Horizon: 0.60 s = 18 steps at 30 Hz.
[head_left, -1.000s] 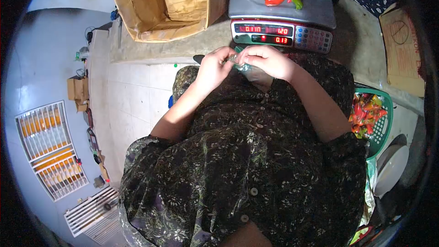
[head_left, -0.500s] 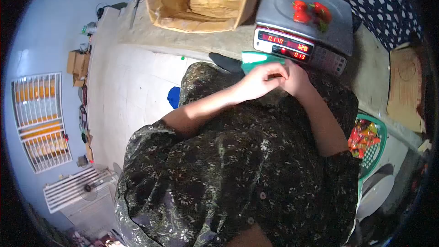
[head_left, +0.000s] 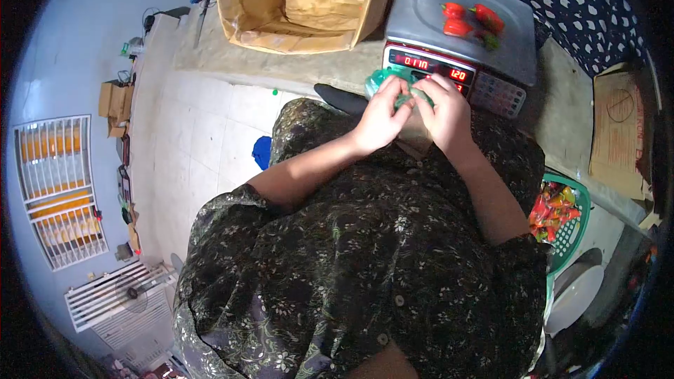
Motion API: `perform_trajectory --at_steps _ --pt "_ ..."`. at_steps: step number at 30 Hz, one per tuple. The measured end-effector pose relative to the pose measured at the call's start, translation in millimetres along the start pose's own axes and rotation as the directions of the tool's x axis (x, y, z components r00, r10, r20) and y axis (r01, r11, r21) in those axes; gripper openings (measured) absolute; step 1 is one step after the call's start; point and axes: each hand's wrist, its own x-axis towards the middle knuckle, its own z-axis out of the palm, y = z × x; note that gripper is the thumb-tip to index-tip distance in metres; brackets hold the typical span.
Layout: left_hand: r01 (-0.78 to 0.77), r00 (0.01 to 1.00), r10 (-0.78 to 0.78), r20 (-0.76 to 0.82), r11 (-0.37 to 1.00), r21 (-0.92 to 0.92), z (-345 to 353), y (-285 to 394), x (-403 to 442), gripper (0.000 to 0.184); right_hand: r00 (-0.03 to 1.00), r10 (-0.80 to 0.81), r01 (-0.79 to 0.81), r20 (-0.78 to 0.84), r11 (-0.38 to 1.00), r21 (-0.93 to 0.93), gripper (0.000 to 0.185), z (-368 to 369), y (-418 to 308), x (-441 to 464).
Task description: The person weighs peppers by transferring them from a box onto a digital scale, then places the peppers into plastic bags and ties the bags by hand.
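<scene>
A thin green plastic bag (head_left: 379, 78) is bunched up between my hands, close in front of the scale's display. Its edge is pinched in the fingers of my left hand (head_left: 381, 118). My right hand (head_left: 447, 114) grips the other side of the bag, its fingers almost touching the left ones. Just beyond them stands a digital scale (head_left: 421, 10) with lit red figures, its display partly covered by my right fingers. Several red peppers (head_left: 458, 27) lie on the scale's metal plate, one end of them greenish.
An open cardboard box (head_left: 295, 38) stands left of the scale. To my right, a green plastic basket (head_left: 577, 228) holds many red and orange peppers, beside a white bowl (head_left: 577, 300). Flattened cardboard (head_left: 614, 133) leans at the far right. A blue object (head_left: 262, 152) lies on the tiled floor.
My hands have moved slightly apart, and the green bag has gone from lying flat to crumpled and gathered between my fingers. The peppers stay on the scale.
</scene>
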Motion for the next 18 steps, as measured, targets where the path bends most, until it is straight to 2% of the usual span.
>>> perform_trajectory --at_steps 2,3,4,5,6,7,8,9,12,13,18 --pt "-0.126 0.992 0.127 -0.02 0.992 0.03 0 -1 5 0.012 0.999 0.048 -0.046 -0.015 0.992 0.118 0.01 -1 6 1" --pt "-0.011 0.997 0.014 0.071 0.999 -0.039 -1 2 5 0.012 0.995 0.098 -0.093 -0.02 0.979 0.18 0.01 -3 8 1" --pt "0.212 0.959 -0.185 0.213 0.971 -0.112 0 3 5 0.013 0.989 0.147 -0.138 -0.023 0.961 0.241 0.01 -4 9 1" --pt "0.431 0.861 -0.357 0.362 0.89 -0.147 2 3 5 0.013 0.983 0.182 -0.17 -0.01 0.94 0.297 0.011 -5 5 -1" --pt "0.441 0.827 -0.356 0.435 0.891 -0.111 6 -6 1 0.016 0.984 0.166 -0.176 0.057 0.94 0.294 0.009 1 6 -7" --pt "0.446 0.788 -0.352 0.505 0.892 -0.073 10 -16 -3 0.018 0.998 -0.027 0.016 0.061 0.984 0.176 0.007 6 3 -13" --pt "-0.006 0.945 0.089 0.316 0.966 -0.257 23 -51 -20 0.022 0.972 -0.216 0.212 0.09 0.976 0.057 0.005 11 -2 -19" --pt "-0.072 0.942 0.147 0.303 0.967 -0.245 26 -64 -25 0.022 0.954 -0.277 0.275 0.119 0.961 0.034 0.006 24 -10 -28" --pt "0.01 0.938 0.047 0.345 0.987 -0.16 18 -62 -17 0.02 0.904 -0.377 0.37 0.201 0.926 0.073 0.008 38 -25 -43" --pt "0.023 0.939 0.025 0.342 0.99 -0.137 13 -61 -13 0.02 0.902 -0.414 0.401 0.121 0.908 0.12 0.009 42 -24 -42" --pt "0.069 0.929 -0.036 0.367 0.994 -0.079 -3 -62 0 0.019 0.919 -0.273 0.254 0.285 0.962 0.101 0.014 42 -26 -46"
